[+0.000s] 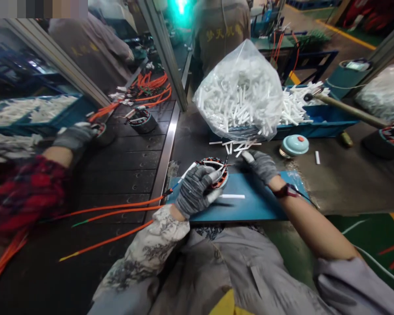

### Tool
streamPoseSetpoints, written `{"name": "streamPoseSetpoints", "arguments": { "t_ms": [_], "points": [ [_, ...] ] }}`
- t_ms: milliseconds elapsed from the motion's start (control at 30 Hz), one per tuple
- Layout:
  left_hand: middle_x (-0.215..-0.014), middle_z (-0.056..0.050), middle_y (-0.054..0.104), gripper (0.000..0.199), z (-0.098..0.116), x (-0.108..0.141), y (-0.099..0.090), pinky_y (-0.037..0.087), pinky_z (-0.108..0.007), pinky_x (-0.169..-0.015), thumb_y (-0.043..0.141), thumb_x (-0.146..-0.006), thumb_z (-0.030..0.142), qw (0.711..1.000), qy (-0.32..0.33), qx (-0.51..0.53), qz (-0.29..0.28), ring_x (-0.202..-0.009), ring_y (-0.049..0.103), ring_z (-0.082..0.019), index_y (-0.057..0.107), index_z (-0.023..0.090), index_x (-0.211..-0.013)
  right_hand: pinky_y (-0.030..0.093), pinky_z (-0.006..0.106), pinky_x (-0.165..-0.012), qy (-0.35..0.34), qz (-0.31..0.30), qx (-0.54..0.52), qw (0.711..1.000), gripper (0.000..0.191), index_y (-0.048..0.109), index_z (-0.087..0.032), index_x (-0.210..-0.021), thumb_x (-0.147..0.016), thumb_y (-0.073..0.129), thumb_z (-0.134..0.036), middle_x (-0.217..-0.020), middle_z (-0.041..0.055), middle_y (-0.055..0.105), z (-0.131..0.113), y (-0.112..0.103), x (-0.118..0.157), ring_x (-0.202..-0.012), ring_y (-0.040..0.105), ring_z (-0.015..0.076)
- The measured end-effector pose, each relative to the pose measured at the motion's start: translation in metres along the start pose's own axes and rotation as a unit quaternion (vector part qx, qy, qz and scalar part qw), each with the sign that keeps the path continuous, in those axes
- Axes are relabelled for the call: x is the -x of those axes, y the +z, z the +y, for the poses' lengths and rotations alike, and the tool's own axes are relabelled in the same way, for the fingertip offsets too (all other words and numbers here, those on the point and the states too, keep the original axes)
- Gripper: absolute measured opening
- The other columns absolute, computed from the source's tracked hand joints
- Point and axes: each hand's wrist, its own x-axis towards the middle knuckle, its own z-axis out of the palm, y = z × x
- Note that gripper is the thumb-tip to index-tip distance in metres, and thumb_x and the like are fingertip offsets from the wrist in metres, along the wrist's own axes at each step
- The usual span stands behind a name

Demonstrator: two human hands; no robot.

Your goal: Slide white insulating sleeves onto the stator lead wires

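My left hand (198, 190), in a grey glove, is curled over a round motor stator (223, 176) on a blue board (259, 208). White, red and black wires show along the stator's rim. A white sleeve sits on a lead beside this hand, joined to orange cables (128, 204) running left. One loose white tube (233, 196) lies on the board next to the stator. My right hand (261, 166), also gloved, is at a small scatter of white tubes (239, 146). Its fingers are drawn together at the tips; whether a tube is between them is hidden.
A clear bag of white tubes (241, 98) leans on a blue bin (318, 128). A light-blue lidded jar (294, 145) and a hammer (351, 105) are to the right. Left, a co-worker's gloved hand (74, 136) touches another stator on the slatted conveyor (131, 166).
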Motion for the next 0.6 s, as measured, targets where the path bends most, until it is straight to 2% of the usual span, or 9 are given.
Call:
{"name": "streamPoseSetpoints", "arguments": {
  "t_ms": [67,133,233,333,400,467,533,600],
  "points": [
    [-0.113,-0.011,0.068,0.032,-0.002,0.002,0.007,0.047,-0.046,-0.102,0.055,-0.092,0.032,0.996,-0.069,-0.063,0.01,-0.109,0.062,-0.025,0.063,0.016,-0.118,0.042,0.041,-0.095,0.0,0.067,0.081,0.994,0.045,0.066,-0.015,-0.117,-0.094,0.046,-0.049,-0.123,0.0178,0.063,0.003,-0.007,-0.029,-0.113,0.055,0.0297],
    [-0.107,-0.011,0.071,0.026,-0.005,0.005,0.015,0.046,-0.046,-0.104,0.051,-0.093,0.026,0.992,-0.079,-0.101,-0.001,-0.107,0.063,-0.025,0.066,0.014,-0.112,0.037,0.044,-0.1,-0.008,0.094,0.131,0.987,0.036,0.067,-0.015,-0.113,-0.092,0.051,-0.038,-0.128,0.0185,0.06,0.004,-0.006,-0.048,-0.12,0.05,0.0315],
    [-0.101,-0.009,0.074,0.024,-0.011,0.009,0.021,0.048,-0.044,-0.103,0.049,-0.094,0.023,0.993,-0.054,-0.106,0.006,-0.104,0.066,-0.024,0.069,0.015,-0.105,0.038,0.045,-0.1,-0.026,0.116,0.165,0.979,0.025,0.069,-0.014,-0.102,-0.088,0.054,-0.029,-0.121,0.0187,0.063,0.004,0.001,-0.055,-0.116,0.053,0.0315],
    [-0.096,-0.007,0.075,0.024,-0.012,0.009,0.021,0.05,-0.042,-0.1,0.049,-0.095,0.025,0.993,-0.05,-0.106,0.033,-0.1,0.067,-0.022,0.071,0.016,-0.101,0.045,0.041,-0.091,-0.037,0.136,0.162,0.977,0.026,0.067,-0.013,-0.103,-0.087,0.056,-0.03,-0.109,0.0167,0.068,0.003,0.005,-0.039,-0.102,0.06,0.0284],
    [-0.094,-0.006,0.075,0.025,-0.011,0.007,0.019,0.051,-0.041,-0.098,0.048,-0.095,0.025,0.992,-0.049,-0.11,0.033,-0.098,0.068,-0.021,0.071,0.017,-0.099,0.049,0.036,-0.084,-0.055,0.14,0.121,0.981,0.033,0.063,-0.015,-0.113,-0.088,0.055,-0.036,-0.106,0.0122,0.069,0.002,0.005,-0.022,-0.093,0.064,0.0236],
    [-0.095,-0.006,0.075,0.025,-0.01,0.005,0.018,0.052,-0.04,-0.097,0.046,-0.096,0.021,0.993,-0.033,-0.113,0.022,-0.096,0.068,-0.021,0.071,0.017,-0.1,0.051,0.033,-0.08,-0.095,0.117,0.003,0.989,0.037,0.061,-0.018,-0.117,-0.088,0.055,-0.041,-0.107,0.0077,0.07,0.001,0.003,-0.005,-0.09,0.065,0.02],
    [-0.097,-0.006,0.076,0.026,-0.009,0.004,0.017,0.052,-0.041,-0.096,0.045,-0.096,0.018,0.993,-0.011,-0.117,0.017,-0.097,0.068,-0.022,0.071,0.016,-0.101,0.053,0.033,-0.079,-0.12,0.077,-0.133,0.981,0.034,0.065,-0.02,-0.109,-0.085,0.06,-0.043,-0.101,0.0048,0.072,-0.001,0.002,0.009,-0.087,0.066,0.0191],
    [-0.098,-0.006,0.076,0.026,-0.009,0.003,0.016,0.052,-0.041,-0.095,0.046,-0.096,0.016,0.993,-0.003,-0.12,0.015,-0.097,0.068,-0.022,0.071,0.016,-0.101,0.054,0.034,-0.079,-0.12,0.049,-0.209,0.969,0.029,0.069,-0.02,-0.097,-0.081,0.065,-0.043,-0.093,0.0037,0.073,-0.002,0.001,0.016,-0.084,0.067,0.0194]
  ]
}}
